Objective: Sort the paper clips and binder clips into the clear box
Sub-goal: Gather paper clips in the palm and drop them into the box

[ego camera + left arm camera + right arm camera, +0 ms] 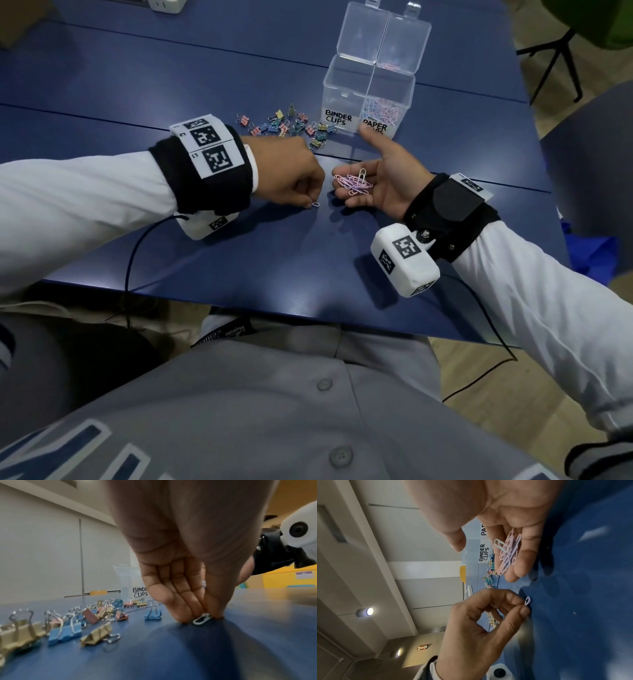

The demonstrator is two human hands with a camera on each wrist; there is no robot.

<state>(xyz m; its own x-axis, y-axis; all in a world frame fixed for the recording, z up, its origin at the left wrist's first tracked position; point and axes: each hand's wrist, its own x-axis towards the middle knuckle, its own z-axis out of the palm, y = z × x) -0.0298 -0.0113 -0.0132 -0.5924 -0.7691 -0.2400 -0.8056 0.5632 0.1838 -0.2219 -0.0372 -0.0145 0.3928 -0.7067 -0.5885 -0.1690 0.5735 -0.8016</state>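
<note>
The left hand (pixel 291 174) is lowered to the blue surface (pixel 274 260), its fingers curled downward, with thumb and fingertips (pixel 181 609) pinching a single paper clip (pixel 315 204) that lies against the surface. The right hand (pixel 383 181) is held palm up just beside the left hand, fingers relaxed and slightly cupped, thumb extended toward the far edge. A loose bunch of paper clips (pixel 352 183), mostly pink and lilac with one pale blue, rests on its fingers; the hand cradles the bunch without closing round it. The clear box (pixel 368 99) stands upright toward the far right of the surface, both hinged lids raised. It has two compartments side by side: the left one carries a label reading "BINDER CLIPS", and the right one carries a label reading "PAPER CLIPS", partly hidden by the right thumb. The right compartment holds a heap of coloured paper clips; the contents of the left compartment cannot be determined. A scatter of binder clips (pixel 291 126) in gold, blue, pink and green lies on the surface just left of the box, beyond the left hand. Both wrists wear black straps carrying white camera housings with printed markers.
</note>
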